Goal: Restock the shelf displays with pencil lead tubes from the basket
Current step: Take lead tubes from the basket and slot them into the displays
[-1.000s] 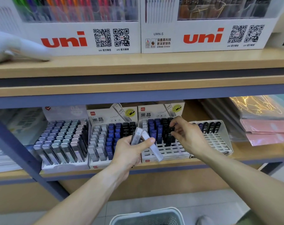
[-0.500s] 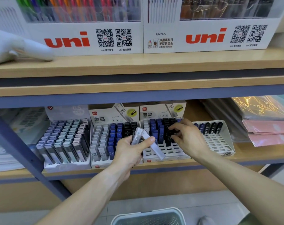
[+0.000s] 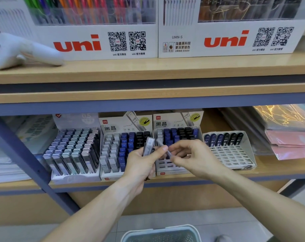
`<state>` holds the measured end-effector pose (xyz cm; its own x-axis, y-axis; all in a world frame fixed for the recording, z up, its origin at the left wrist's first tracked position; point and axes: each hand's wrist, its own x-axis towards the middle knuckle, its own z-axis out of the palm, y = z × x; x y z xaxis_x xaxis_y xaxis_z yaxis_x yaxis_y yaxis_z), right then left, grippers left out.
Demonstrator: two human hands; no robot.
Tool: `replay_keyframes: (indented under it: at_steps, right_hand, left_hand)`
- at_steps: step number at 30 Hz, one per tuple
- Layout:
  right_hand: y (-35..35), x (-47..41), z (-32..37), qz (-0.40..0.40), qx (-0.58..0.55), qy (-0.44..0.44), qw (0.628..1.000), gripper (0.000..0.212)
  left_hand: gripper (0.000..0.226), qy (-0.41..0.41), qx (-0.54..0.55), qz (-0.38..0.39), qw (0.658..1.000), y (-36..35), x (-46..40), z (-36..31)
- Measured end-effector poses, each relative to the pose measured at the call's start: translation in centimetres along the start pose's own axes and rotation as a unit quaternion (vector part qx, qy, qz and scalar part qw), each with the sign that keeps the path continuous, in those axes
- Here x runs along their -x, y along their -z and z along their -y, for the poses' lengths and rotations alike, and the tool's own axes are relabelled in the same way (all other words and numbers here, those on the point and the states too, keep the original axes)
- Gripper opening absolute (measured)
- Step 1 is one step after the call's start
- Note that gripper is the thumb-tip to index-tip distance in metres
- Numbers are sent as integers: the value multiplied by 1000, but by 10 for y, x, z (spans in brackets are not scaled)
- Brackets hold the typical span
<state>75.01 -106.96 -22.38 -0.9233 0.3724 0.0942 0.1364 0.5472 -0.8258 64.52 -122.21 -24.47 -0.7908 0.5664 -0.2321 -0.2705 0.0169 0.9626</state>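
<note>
Basket (image 3: 158,232) rim at bottom edge, below my forearms. My left hand (image 3: 141,165) grips a few clear lead tubes (image 3: 149,146), upright, thumb across them. My right hand (image 3: 191,156) pinches one tube (image 3: 163,145) at that bundle, fingers curled. Both hands are in front of the third display tray (image 3: 165,170), partly filled. Right of it, white tray (image 3: 235,154): one back row only. Upper shelf (image 3: 165,70) carries uni boxes (image 3: 95,42).

One head-worn view, close to the shelving

It looks forward and down at the lower shelf (image 3: 235,173), with the basket (image 3: 158,232) nearest.
</note>
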Motion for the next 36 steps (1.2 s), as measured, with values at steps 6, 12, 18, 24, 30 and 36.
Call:
replay_keyframes:
  at_steps: [6,12,18,24,30,36]
  right_hand:
    - [3,3,6,74,-169,-42,982,23]
    - [6,-2,5,-8,-169,-26,985,21]
    - [2,-6,8,10,-160,13,987,37]
    - [3,-14,13,-3,-287,-35,957,32]
    - [8,-20,18,-6,-453,-87,887,31]
    - [3,-24,17,-33,-378,-83,922,28]
  left_hand:
    - [14,11,14,22,1000,2,2,-1]
    - [28,25,-28,52,998,2,6,-5]
    - [35,35,-52,79,995,1,9,-6]
    - [39,31,-18,98,995,2,8,-7]
    - [39,51,47,157,985,2,11,-8]
    - [47,32,37,54,997,6,5,-2]
